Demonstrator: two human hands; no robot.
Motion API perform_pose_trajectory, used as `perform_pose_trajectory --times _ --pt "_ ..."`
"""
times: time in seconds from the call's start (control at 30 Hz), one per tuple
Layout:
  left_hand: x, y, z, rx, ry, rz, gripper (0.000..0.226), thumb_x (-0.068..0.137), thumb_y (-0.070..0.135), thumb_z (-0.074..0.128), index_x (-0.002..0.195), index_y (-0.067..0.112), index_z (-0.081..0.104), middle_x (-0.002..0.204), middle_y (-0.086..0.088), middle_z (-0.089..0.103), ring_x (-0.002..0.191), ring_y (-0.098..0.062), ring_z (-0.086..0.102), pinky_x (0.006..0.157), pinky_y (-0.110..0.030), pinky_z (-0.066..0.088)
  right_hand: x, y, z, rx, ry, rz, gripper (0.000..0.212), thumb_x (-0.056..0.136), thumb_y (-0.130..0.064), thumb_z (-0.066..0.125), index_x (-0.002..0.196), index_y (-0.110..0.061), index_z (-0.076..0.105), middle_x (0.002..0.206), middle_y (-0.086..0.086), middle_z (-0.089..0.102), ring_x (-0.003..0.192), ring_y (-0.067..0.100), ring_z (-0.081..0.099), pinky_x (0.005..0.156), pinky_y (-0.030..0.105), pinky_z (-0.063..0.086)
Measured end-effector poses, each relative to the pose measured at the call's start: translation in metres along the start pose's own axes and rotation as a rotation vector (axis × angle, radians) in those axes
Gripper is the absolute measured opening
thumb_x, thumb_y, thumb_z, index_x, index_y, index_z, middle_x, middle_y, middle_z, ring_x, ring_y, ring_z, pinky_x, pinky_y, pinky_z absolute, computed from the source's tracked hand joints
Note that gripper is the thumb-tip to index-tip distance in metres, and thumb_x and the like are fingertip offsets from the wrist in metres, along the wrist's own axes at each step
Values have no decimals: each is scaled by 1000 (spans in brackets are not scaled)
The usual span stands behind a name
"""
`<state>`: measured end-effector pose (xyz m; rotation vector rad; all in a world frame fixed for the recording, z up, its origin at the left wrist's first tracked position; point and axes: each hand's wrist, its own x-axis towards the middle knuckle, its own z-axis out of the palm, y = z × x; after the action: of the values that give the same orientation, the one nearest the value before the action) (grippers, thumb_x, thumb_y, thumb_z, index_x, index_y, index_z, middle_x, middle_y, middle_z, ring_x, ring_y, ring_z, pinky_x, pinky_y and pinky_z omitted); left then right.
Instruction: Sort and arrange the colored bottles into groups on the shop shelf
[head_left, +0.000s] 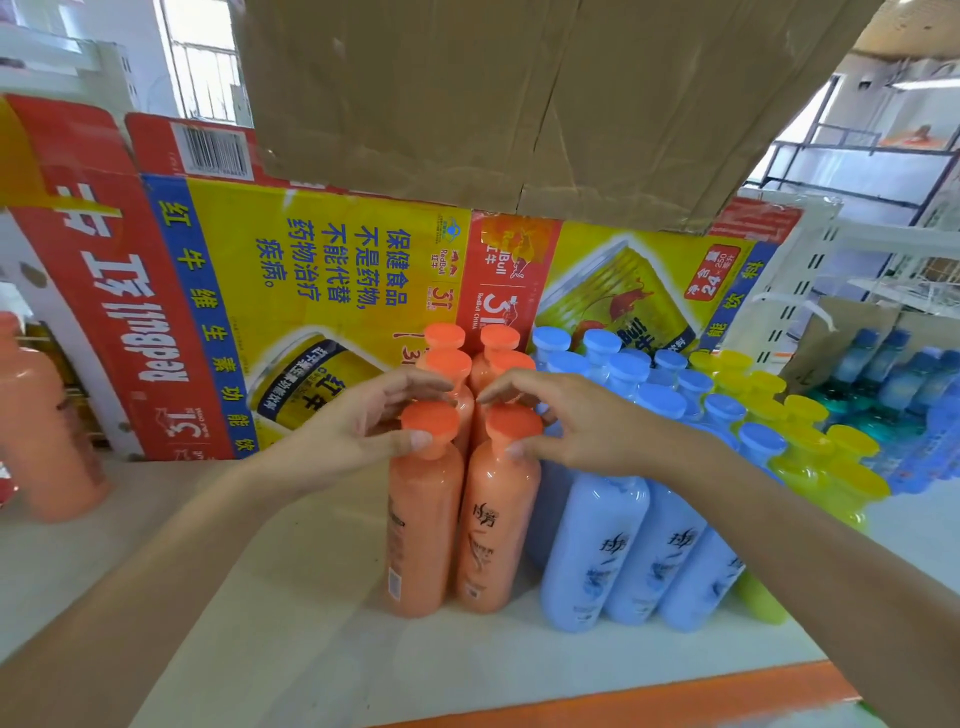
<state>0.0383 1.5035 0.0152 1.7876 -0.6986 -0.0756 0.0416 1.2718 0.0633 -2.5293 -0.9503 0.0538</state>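
Note:
Two rows of orange bottles stand upright on the white shelf (270, 597). My left hand (363, 421) grips the neck of the front left orange bottle (423, 525), thumb under its cap. My right hand (566, 421) grips the neck of the front right orange bottle (496, 525) the same way. To the right stand several blue bottles (592, 551), and beyond them several yellow-capped bottles (810, 452).
A flattened Red Bull carton (270, 280) forms the back wall. Brown cardboard (519, 104) hangs overhead. A lone orange bottle (47, 431) stands at the far left. Dark blue and teal bottles (898, 395) fill the far right. An orange strip (649, 696) edges the shelf front.

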Motion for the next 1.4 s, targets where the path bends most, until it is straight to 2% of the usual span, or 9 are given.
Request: perform_pose_trajectory --times 0.13,0.27,0.37,0.47,0.57,0.83,1.03,1.2,1.4 --pt "2 -2 9 223 196 -35 57 54 55 76 103 39 53 111 16 59 101 -4 58 83 -21 49 1 -7 1 -134 80 107 46 77 -46 68 115 -23 56 101 -10 54 88 4 46 70 14 38" --pt "1 1 17 358 342 4 47 54 52 78 90 38 50 98 18 56 90 0 55 70 -14 44 2 -15 4 -158 123 104 40 79 -40 68 113 -21 59 98 -9 54 91 7 46 60 16 30" --pt "0 2 17 301 322 9 38 58 40 71 92 39 52 101 17 57 90 1 58 72 -11 46 1 -18 5 -143 121 81 38 81 -33 68 116 -21 59 109 -9 58 99 5 47 64 15 29" --pt "0 1 11 213 221 -19 42 61 36 72 99 39 54 106 17 60 93 5 60 77 -8 46 2 -19 5 -112 117 67 38 80 -28 70 116 -21 60 93 -21 50 87 -2 41 67 0 31" --pt "0 -2 5 153 127 -30 50 66 34 76 109 38 52 115 17 59 103 4 58 84 -12 46 3 -19 6 -77 88 63 35 81 -22 69 115 -22 59 82 -33 43 80 -1 43 68 6 33" --pt "-8 -4 -6 -134 -38 -80 70 63 50 74 125 27 49 119 4 63 109 -10 59 83 -17 47 5 -11 8 29 13 3 43 82 -16 67 122 -22 53 117 -14 54 103 -1 48 88 16 37" --pt "-5 8 4 350 223 -76 56 48 64 76 94 40 55 106 14 55 90 1 56 77 -18 49 6 -7 9 -76 39 -14 50 77 -27 74 123 -21 55 123 -8 56 101 -1 43 77 10 34" --pt "0 19 10 562 267 -85 39 69 33 76 105 29 60 105 15 57 92 -3 54 81 -20 46 8 -5 13 -127 113 -31 43 75 -21 74 116 -19 60 117 -5 59 95 -1 42 75 4 30" --pt "4 20 9 458 224 -105 40 75 20 73 111 30 60 100 25 54 103 -8 55 89 -27 48 4 1 8 -118 162 21 43 74 -20 74 115 -22 62 117 -4 61 96 6 46 79 19 36"
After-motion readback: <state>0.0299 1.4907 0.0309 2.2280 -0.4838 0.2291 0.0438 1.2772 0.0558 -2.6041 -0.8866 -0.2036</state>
